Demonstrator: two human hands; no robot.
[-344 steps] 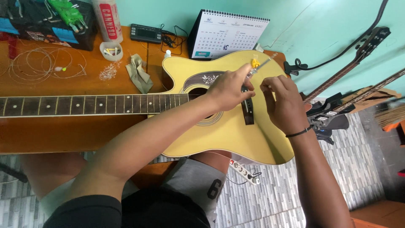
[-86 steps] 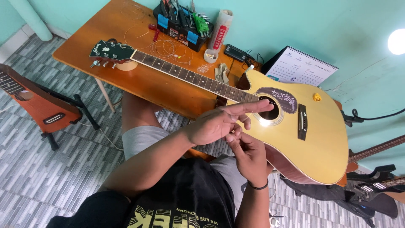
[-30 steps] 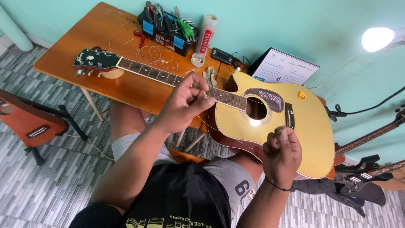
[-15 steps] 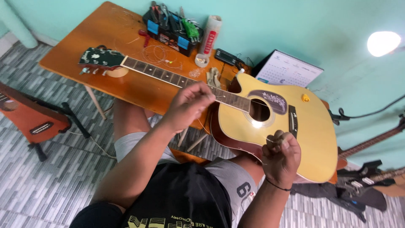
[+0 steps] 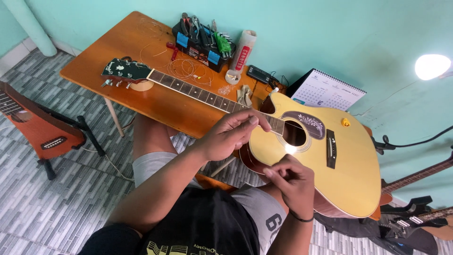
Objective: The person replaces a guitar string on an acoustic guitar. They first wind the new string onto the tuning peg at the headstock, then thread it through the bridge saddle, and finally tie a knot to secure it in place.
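Observation:
A pale yellow acoustic guitar (image 5: 349,174) lies face up, its body over my lap and its neck (image 5: 188,89) across the orange table (image 5: 118,47). My left hand (image 5: 231,134) hovers over the neck joint beside the soundhole (image 5: 293,134), thumb and forefinger pinched on a thin guitar string. My right hand (image 5: 292,182) is just below the soundhole at the body's near edge, fingers also pinched on the string. The black bridge (image 5: 331,148) and a small yellow piece (image 5: 346,123) show on the guitar top.
On the table are a black tool rack (image 5: 200,40), a white tube (image 5: 241,54), coiled strings (image 5: 184,71), a cloth (image 5: 244,96), a small black device (image 5: 258,74) and a desk calendar (image 5: 328,92). A red-brown guitar (image 5: 33,123) stands at left; more instruments (image 5: 415,174) at right.
My hands have drawn closer together: the left slid along the neck toward the soundhole, the right shifted left along the body's edge. The view also tilted a little.

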